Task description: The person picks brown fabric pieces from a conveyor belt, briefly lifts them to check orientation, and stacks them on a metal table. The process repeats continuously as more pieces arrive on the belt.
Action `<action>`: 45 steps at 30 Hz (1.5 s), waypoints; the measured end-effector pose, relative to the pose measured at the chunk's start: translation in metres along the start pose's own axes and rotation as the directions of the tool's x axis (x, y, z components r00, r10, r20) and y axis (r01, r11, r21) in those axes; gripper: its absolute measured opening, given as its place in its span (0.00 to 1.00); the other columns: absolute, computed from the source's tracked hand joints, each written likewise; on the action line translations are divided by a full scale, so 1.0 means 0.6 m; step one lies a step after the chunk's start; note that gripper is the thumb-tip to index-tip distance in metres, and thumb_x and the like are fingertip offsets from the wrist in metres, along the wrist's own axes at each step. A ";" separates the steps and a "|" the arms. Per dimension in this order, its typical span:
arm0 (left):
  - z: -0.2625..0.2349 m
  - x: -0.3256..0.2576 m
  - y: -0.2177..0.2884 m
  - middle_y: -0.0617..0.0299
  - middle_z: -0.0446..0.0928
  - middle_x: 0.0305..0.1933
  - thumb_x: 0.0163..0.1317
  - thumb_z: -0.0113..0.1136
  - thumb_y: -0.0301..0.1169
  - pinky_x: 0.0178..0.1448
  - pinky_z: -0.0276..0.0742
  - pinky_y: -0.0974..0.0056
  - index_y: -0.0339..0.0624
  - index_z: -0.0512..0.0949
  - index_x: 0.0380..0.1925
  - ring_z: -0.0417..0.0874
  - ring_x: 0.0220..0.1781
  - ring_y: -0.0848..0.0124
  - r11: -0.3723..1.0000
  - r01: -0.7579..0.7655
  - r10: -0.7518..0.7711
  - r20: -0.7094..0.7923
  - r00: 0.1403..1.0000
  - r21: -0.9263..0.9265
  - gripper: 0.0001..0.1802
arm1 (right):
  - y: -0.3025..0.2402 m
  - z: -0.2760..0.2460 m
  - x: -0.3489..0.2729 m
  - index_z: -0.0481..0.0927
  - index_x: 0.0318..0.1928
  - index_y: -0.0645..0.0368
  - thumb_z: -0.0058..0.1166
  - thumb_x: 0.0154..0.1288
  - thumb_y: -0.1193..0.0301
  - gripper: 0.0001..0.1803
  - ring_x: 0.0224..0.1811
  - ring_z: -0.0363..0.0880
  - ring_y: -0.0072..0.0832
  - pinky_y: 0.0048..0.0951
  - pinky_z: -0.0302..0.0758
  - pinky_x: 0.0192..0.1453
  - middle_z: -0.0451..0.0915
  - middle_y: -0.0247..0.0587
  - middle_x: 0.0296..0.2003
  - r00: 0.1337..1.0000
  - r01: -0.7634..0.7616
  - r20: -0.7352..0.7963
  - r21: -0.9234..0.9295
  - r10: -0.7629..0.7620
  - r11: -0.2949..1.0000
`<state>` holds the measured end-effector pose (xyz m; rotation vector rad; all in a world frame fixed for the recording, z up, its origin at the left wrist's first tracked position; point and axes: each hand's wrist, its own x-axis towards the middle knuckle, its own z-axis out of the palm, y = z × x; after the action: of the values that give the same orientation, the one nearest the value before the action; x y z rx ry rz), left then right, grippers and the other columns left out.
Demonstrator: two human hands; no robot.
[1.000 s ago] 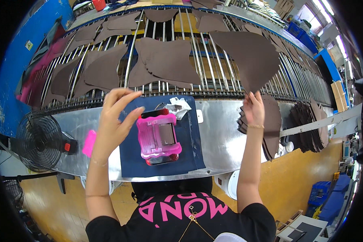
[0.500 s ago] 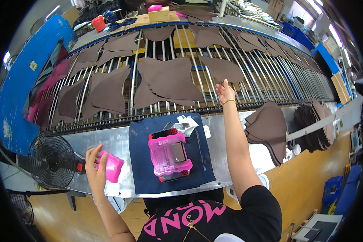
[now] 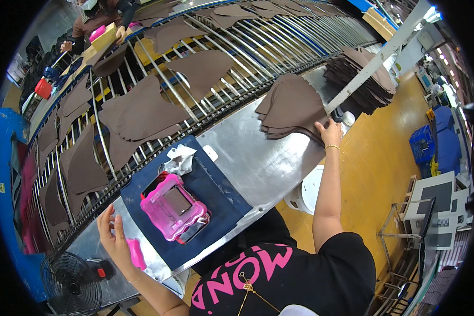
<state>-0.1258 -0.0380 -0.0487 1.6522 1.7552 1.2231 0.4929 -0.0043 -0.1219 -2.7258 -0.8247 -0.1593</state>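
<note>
Right hand is at the near tip of the brown stack, which lies on the right part of the worktop — whether the fingers are clamped on a sheet, I cannot tell. The left hand, its fingers apart, is near a pink piece. Between the hands, a pink frame sits on the blue mat, with a crumpled white scrap just beyond. Farther out, brown sheets rest on a rod rack.
</note>
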 end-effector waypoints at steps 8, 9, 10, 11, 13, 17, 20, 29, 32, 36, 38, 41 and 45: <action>0.002 -0.018 0.001 0.61 0.76 0.44 0.64 0.57 0.28 0.43 0.66 0.70 0.39 0.78 0.51 0.72 0.40 0.73 0.997 0.001 -0.002 0.008 1.000 0.080 0.15 | -0.008 -0.026 0.022 0.79 0.52 0.59 0.68 0.49 0.51 0.34 0.56 0.75 0.46 0.40 0.71 0.59 0.77 0.57 0.52 0.995 -0.003 0.098 -0.100 0.012 0.995; -0.002 -0.022 0.000 0.61 0.76 0.44 0.64 0.57 0.28 0.44 0.67 0.70 0.39 0.78 0.50 0.72 0.41 0.73 0.997 0.014 -0.014 0.002 1.000 0.081 0.15 | -0.008 -0.032 0.029 0.78 0.51 0.60 0.68 0.50 0.54 0.31 0.54 0.76 0.47 0.41 0.72 0.58 0.78 0.56 0.50 0.987 0.041 0.158 -0.096 -0.026 0.995; -0.007 -0.025 0.001 0.60 0.76 0.44 0.64 0.56 0.28 0.44 0.67 0.70 0.38 0.78 0.50 0.73 0.41 0.73 0.996 0.027 -0.027 -0.004 1.000 0.081 0.15 | 0.003 -0.040 0.045 0.77 0.49 0.61 0.67 0.51 0.57 0.28 0.53 0.77 0.49 0.41 0.72 0.57 0.78 0.55 0.49 0.974 0.086 0.218 -0.090 -0.064 0.992; -0.012 -0.028 0.001 0.60 0.76 0.44 0.64 0.56 0.28 0.45 0.67 0.69 0.38 0.78 0.50 0.73 0.41 0.72 0.996 0.041 -0.041 -0.011 0.999 0.082 0.14 | 0.011 -0.045 0.058 0.76 0.48 0.62 0.66 0.52 0.60 0.26 0.51 0.78 0.50 0.42 0.73 0.56 0.79 0.54 0.48 0.955 0.131 0.278 -0.082 -0.104 0.988; -0.023 -0.029 -0.008 0.60 0.76 0.43 0.64 0.56 0.27 0.45 0.68 0.69 0.37 0.78 0.49 0.73 0.42 0.72 0.997 0.025 -0.024 -0.023 0.999 0.079 0.14 | 0.018 -0.048 0.052 0.74 0.51 0.61 0.60 0.57 0.66 0.22 0.50 0.79 0.50 0.43 0.73 0.54 0.81 0.58 0.43 0.945 0.300 0.123 0.054 -0.305 0.952; -0.032 -0.025 0.000 0.59 0.76 0.42 0.64 0.56 0.26 0.46 0.68 0.69 0.37 0.78 0.49 0.74 0.42 0.72 0.998 0.034 -0.032 -0.037 0.999 0.061 0.14 | -0.071 -0.137 -0.017 0.69 0.54 0.52 0.46 0.68 0.71 0.15 0.46 0.78 0.56 0.47 0.73 0.47 0.80 0.61 0.40 0.874 0.457 0.092 0.180 -0.477 0.871; -0.017 -0.015 0.030 0.59 0.75 0.43 0.62 0.57 0.23 0.47 0.68 0.70 0.37 0.78 0.49 0.74 0.43 0.72 0.999 -0.016 0.017 -0.028 0.999 0.031 0.15 | -0.138 -0.221 -0.059 0.70 0.54 0.60 0.46 0.71 0.71 0.13 0.20 0.69 0.28 0.28 0.63 0.28 0.75 0.46 0.23 0.772 0.603 -0.023 0.343 -0.635 0.721; 0.018 0.003 0.104 0.55 0.74 0.55 0.64 0.60 0.32 0.47 0.73 0.74 0.35 0.76 0.52 0.78 0.47 0.74 0.719 0.068 -0.085 0.009 0.996 -0.692 0.19 | -0.306 -0.239 -0.226 0.67 0.57 0.64 0.54 0.69 0.70 0.20 0.38 0.74 0.14 0.15 0.70 0.44 0.79 0.34 0.37 0.451 0.161 -0.144 0.984 -0.881 -0.079; -0.031 -0.010 0.065 0.58 0.79 0.47 0.65 0.59 0.31 0.43 0.74 0.76 0.34 0.79 0.47 0.79 0.41 0.78 0.739 0.106 -0.125 0.020 0.992 -0.665 0.15 | -0.370 -0.224 -0.312 0.68 0.56 0.64 0.56 0.67 0.72 0.20 0.33 0.71 0.13 0.13 0.68 0.40 0.77 0.30 0.31 0.380 0.133 -0.230 0.972 -0.896 -0.193; -0.097 -0.031 0.038 0.69 0.79 0.33 0.66 0.59 0.30 0.41 0.71 0.78 0.33 0.80 0.39 0.76 0.35 0.83 0.899 0.008 -0.152 -0.293 0.944 -0.439 0.10 | -0.403 -0.188 -0.358 0.68 0.60 0.59 0.64 0.57 0.73 0.30 0.25 0.65 0.18 0.19 0.68 0.32 0.68 0.35 0.22 0.118 0.175 -0.151 0.976 -0.982 -0.129; -0.126 -0.037 0.035 0.69 0.76 0.27 0.68 0.56 0.34 0.27 0.64 0.78 0.36 0.78 0.41 0.74 0.25 0.82 0.960 0.019 -0.117 -0.337 0.934 -0.280 0.11 | -0.415 -0.181 -0.384 0.71 0.58 0.56 0.66 0.54 0.73 0.30 0.22 0.69 0.27 0.23 0.71 0.31 0.69 0.41 0.20 0.035 0.222 -0.168 0.963 -0.985 -0.156; -0.157 -0.050 0.071 0.68 0.74 0.23 0.69 0.54 0.36 0.20 0.63 0.81 0.37 0.76 0.41 0.73 0.19 0.83 0.963 0.092 -0.169 -0.301 0.938 -0.252 0.12 | -0.426 -0.182 -0.411 0.77 0.45 0.58 0.65 0.54 0.70 0.18 0.22 0.75 0.39 0.29 0.73 0.30 0.75 0.46 0.21 -0.017 0.378 -0.221 0.902 -0.975 -0.211; -0.187 -0.058 0.063 0.65 0.75 0.22 0.70 0.52 0.34 0.15 0.61 0.81 0.35 0.75 0.42 0.73 0.15 0.82 0.988 0.028 -0.069 -0.281 0.957 -0.149 0.12 | -0.427 -0.180 -0.431 0.77 0.30 0.60 0.64 0.55 0.67 0.12 0.22 0.75 0.43 0.33 0.70 0.27 0.74 0.46 0.19 -0.054 0.466 -0.246 0.851 -0.968 -0.242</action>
<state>-0.1880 -0.1086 0.0315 1.3978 1.8100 1.5906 0.1329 0.0308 -0.0059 -0.7120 -2.1867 0.7101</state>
